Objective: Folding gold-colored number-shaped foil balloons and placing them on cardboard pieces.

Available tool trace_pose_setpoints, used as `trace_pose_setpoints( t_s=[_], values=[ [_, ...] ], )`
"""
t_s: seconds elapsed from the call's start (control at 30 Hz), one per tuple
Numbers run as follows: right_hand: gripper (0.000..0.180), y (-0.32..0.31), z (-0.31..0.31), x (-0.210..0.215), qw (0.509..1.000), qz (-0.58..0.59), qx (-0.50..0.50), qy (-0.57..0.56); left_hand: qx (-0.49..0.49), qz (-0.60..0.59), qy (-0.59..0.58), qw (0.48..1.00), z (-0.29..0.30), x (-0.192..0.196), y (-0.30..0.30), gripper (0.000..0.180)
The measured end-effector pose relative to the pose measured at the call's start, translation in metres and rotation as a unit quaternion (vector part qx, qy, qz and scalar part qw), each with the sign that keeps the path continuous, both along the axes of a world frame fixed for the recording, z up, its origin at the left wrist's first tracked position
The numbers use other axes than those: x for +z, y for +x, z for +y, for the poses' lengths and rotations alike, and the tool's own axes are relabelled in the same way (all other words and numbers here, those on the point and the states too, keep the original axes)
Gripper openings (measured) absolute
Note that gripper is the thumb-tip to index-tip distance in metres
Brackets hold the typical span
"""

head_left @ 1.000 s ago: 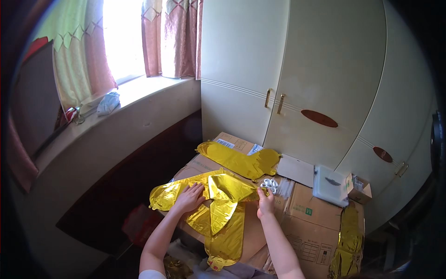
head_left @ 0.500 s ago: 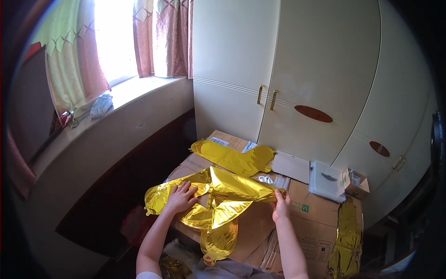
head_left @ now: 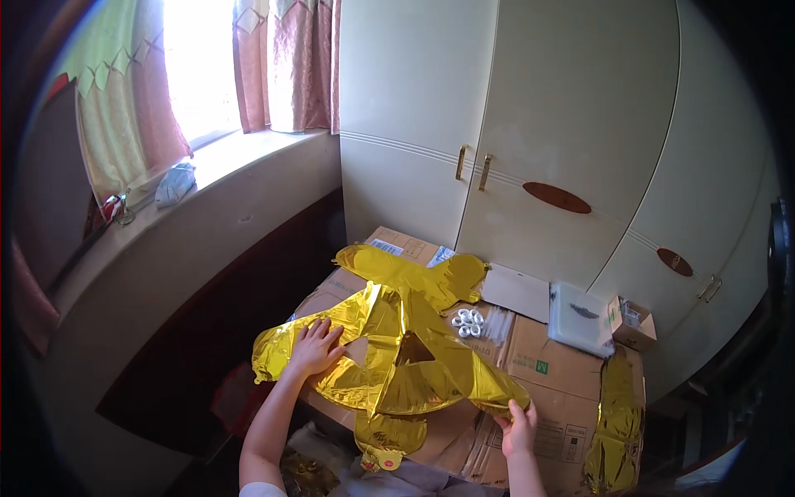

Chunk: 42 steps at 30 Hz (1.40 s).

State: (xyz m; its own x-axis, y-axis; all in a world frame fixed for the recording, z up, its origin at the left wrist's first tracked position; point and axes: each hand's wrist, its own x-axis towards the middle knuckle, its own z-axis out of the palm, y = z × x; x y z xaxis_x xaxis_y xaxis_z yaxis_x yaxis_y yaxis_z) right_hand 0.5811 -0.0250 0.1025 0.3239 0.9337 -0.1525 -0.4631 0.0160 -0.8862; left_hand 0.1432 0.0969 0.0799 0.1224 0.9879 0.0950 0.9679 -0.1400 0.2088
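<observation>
Your right hand (head_left: 519, 429) pinches one tip of the gold foil balloon (head_left: 426, 388), which stretches left beneath your left hand's (head_left: 313, 348) loosely spread fingers, toward the cardboard's (head_left: 559, 385) near-left corner.

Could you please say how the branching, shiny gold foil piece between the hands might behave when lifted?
The gold foil piece would likely flop, given its loose creases; it looks light, being thin sheet; its glossy surface may be slippery.

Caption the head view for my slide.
Left hand rests on gold foil; right hand holds its right end; white rings lie on the cardboard.
</observation>
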Motion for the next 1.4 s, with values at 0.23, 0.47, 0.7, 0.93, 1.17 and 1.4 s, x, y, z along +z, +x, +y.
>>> trace_pose_setpoints(
  t_s=[0.23, 0.47, 0.7, 0.93, 1.17, 1.4],
  values=[
    [0.032, 0.017, -0.039, -0.004, 0.999, -0.025, -0.034, 0.029, -0.003, 0.003, 0.003, 1.0, 0.003, 0.0, 0.0, 0.059],
    [0.034, 0.028, -0.076, 0.003, 0.995, -0.03, -0.068, 0.064, -0.01, 0.005, 0.003, 1.0, 0.003, 0.003, -0.003, 0.059],
    [0.035, 0.055, -0.107, -0.011, 0.986, -0.071, -0.114, 0.095, -0.014, -0.006, -0.008, 1.0, 0.006, 0.002, -0.004, 0.06],
    [0.033, 0.107, -0.147, -0.024, 0.962, -0.093, -0.254, -0.026, -0.018, 0.005, -0.004, 1.0, 0.006, 0.009, -0.004, 0.06],
    [0.028, 0.138, -0.174, -0.045, 0.94, -0.163, -0.292, -0.067, -0.02, 0.016, 0.01, 1.0, 0.01, 0.007, -0.003, 0.061],
    [0.033, 0.142, -0.193, -0.038, 0.934, -0.158, -0.303, -0.11, -0.007, 0.039, 0.006, 0.999, 0.01, 0.016, 0.005, 0.062]
  ],
)
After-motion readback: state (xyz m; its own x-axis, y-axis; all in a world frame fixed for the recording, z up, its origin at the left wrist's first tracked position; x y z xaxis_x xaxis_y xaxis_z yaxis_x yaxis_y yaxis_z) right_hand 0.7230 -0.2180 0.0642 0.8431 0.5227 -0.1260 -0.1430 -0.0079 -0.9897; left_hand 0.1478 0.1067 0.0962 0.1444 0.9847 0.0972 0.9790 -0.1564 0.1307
